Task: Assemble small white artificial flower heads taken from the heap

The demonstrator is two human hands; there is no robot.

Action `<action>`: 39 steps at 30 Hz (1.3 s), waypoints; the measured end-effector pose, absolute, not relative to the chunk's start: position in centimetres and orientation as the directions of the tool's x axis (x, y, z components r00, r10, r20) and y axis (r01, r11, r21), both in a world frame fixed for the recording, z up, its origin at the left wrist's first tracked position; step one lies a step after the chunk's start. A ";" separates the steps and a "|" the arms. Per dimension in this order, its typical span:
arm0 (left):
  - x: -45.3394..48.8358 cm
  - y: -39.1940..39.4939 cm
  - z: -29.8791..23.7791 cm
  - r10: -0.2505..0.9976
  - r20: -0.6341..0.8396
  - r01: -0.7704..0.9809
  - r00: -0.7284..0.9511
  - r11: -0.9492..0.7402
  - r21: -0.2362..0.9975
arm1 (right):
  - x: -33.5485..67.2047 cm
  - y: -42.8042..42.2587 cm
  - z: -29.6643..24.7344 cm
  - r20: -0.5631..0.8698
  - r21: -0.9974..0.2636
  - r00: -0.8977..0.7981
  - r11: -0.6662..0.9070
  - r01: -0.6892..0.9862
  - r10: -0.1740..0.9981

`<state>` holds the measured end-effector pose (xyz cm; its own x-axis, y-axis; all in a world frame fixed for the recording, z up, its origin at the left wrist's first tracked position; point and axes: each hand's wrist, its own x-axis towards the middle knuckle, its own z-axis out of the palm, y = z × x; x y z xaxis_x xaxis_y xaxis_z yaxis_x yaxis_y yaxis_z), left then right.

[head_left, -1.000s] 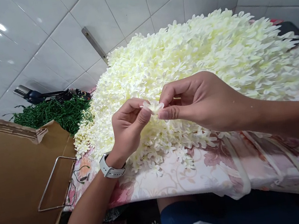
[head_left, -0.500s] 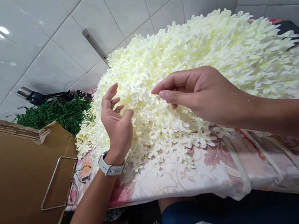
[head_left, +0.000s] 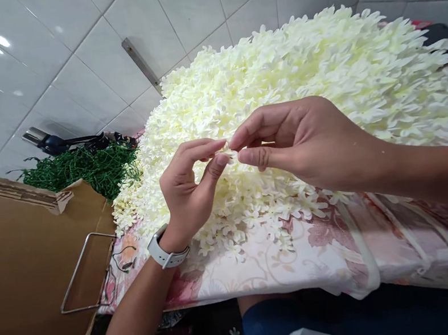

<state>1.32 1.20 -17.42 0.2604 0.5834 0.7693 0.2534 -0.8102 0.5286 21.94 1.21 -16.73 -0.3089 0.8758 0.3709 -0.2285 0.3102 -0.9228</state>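
A big heap of cream-white artificial flowers [head_left: 298, 73] covers the table. Above its near slope my left hand [head_left: 186, 188] and my right hand [head_left: 301, 139] meet fingertip to fingertip. Both pinch one small white flower piece [head_left: 230, 152] between thumb and forefinger; only a sliver of it shows between the fingers. A white watch is on my left wrist.
A floral tablecloth [head_left: 292, 259] hangs over the table's near edge. A pile of green stems [head_left: 81, 169] lies at the back left, with a dark tool [head_left: 52, 143] behind it. A brown cardboard box [head_left: 16, 267] with a wire handle [head_left: 80, 273] stands at the left. White tiled wall behind.
Half a second ago my hands were apart, the left one open over the heap. They have come together again and both now pinch a small flower piece.
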 end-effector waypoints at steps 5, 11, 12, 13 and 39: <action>1.4 1.2 -17.2 0.563 0.794 0.225 0.228 -0.824 0.519 | 21.9 0.9 -16.8 0.379 -0.919 -0.287 0.323 -0.224 0.880; 1.6 0.8 -17.0 0.596 0.767 0.194 0.239 -0.803 0.564 | 21.9 0.7 -16.8 0.404 -0.912 -0.281 0.356 -0.206 0.871; 1.5 0.8 -17.0 0.602 0.760 0.187 0.244 -0.798 0.572 | 21.9 0.6 -16.8 0.401 -0.913 -0.276 0.355 -0.201 0.874; 1.5 0.7 -17.0 0.608 0.754 0.181 0.248 -0.794 0.581 | 21.9 0.5 -16.7 0.395 -0.915 -0.272 0.350 -0.198 0.878; 1.7 0.8 -17.3 0.523 0.827 0.270 0.205 -0.842 0.466 | 21.9 0.4 -16.6 0.442 -0.895 -0.310 0.389 -0.219 0.842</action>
<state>1.74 0.77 -17.29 0.2048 0.5234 0.8271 0.2698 -0.8425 0.4663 21.88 0.44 -16.65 -0.3098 0.8419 0.4419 -0.2190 0.3890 -0.8948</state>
